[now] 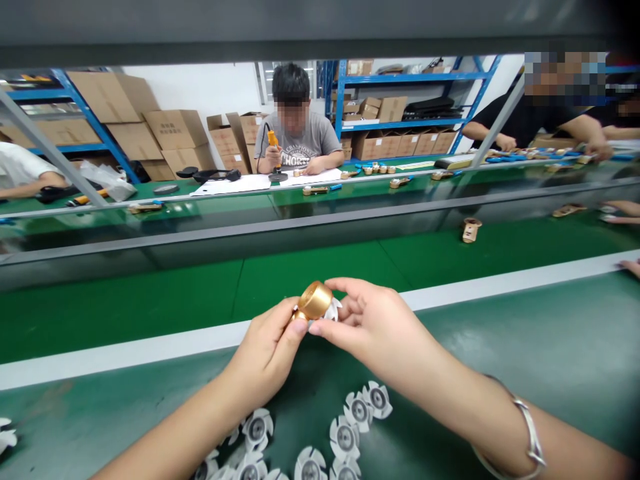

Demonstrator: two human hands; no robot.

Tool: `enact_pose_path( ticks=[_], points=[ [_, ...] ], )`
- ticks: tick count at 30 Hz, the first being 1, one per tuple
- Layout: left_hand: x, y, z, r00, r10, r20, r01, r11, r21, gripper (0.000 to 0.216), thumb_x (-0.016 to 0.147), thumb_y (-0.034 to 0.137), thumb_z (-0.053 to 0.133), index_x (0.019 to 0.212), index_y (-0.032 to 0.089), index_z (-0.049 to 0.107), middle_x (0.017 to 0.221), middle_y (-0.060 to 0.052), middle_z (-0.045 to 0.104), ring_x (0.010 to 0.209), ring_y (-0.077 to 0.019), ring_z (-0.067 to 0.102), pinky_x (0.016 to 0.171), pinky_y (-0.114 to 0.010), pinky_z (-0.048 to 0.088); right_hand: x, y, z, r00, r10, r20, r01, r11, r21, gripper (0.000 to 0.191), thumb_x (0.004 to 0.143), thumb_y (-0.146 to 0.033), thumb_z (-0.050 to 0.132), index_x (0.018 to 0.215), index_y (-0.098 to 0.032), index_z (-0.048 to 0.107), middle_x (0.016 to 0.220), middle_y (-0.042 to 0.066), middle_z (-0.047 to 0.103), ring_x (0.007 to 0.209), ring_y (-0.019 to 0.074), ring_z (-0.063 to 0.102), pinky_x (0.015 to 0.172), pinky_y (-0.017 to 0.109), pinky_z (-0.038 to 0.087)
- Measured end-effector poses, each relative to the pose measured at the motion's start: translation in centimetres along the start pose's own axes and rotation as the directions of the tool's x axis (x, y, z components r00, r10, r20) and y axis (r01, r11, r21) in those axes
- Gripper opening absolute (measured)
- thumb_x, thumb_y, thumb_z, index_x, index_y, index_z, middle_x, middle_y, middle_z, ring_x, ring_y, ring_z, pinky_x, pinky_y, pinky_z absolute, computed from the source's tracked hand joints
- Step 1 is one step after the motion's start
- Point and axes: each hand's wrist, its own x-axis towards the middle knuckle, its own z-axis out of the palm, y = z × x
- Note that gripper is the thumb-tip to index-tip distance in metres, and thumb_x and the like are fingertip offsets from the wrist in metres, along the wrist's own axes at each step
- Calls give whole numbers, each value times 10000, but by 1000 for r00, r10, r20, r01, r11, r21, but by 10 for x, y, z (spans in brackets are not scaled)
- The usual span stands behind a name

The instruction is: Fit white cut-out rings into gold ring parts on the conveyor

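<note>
My left hand [267, 343] is closed around a gold-coloured round housing [316, 301], a short ring-like part with its opening tilted up. Against the housing's lower right side, a white bladed fan wheel [334, 309] shows between it and my right hand [373, 317]. That hand pinches the wheel with its thumb below and forefinger above. Fingers and housing hide much of the wheel, so how far it sits inside cannot be told. Several like fan wheels [345, 437] with grey hubs lie on the green bench [165, 400] beneath my forearms.
Beyond the bench's pale edge strip [200, 340] runs a green conveyor belt [310, 267], with a gold housing [471, 230] standing on it at right. A co-worker [300, 140] across holds a yellow tool [273, 138]. Overhead hangs a grey beam [320, 27].
</note>
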Motion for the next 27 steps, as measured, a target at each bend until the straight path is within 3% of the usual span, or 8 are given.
enact_pose_path(
  ticks=[3,11,15,17,20,24,27],
  points=[
    [3,-1,-3,999,32,3,-32,999,35,276,999,319,371,1201,236,539,1045,-18,609,896,-136,574,791,-216,428,0,3,1,1000,-7,-6,8,995,96,721,725,-279,788,1358,-228,447,718,-48,618,662,161,626,605,241,508],
    [4,-4,-3,998,40,47,-43,996,73,257,982,354,406,1160,240,552,1059,-23,610,885,-144,573,772,-228,428,2,2,1,997,-55,60,45,986,160,736,711,-153,748,1350,-262,397,730,-52,603,654,148,625,593,225,514],
    [5,-17,-2,991,-135,10,135,991,-2,271,974,425,402,1131,226,498,817,1,611,673,-128,572,628,-226,438,11,12,-2,989,-37,142,9,981,192,793,716,-163,747,1380,-248,321,775,-39,626,662,151,628,598,228,512],
    [8,-29,-2,965,-263,-23,258,958,-123,316,961,483,399,1133,221,437,755,15,597,587,-126,560,547,-223,438,20,25,-5,989,-32,144,17,995,103,791,748,-198,732,1400,-234,286,800,-31,639,638,143,619,574,221,495],
    [16,-49,-7,921,-383,-72,351,896,-270,365,919,561,421,1024,212,414,814,-1,605,533,-111,528,452,-202,397,37,50,-11,997,-48,62,55,990,-126,713,801,-217,681,1402,-195,299,789,-32,647,614,136,608,562,221,471],
    [26,-69,-23,853,-494,-170,438,853,-284,497,772,588,591,1038,200,429,664,49,510,484,-91,450,444,-176,352,58,77,-20,995,-102,-10,93,944,-317,557,801,-154,649,1311,-135,427,739,-31,643,641,146,614,582,222,454],
    [28,-76,-41,785,-576,-227,523,814,-254,614,730,610,597,1136,184,421,736,1,565,620,-154,562,516,-217,424,66,89,-24,985,-168,-39,140,912,-386,494,802,-117,630,1273,-140,483,780,-12,643,656,153,605,583,228,434]
  ],
)
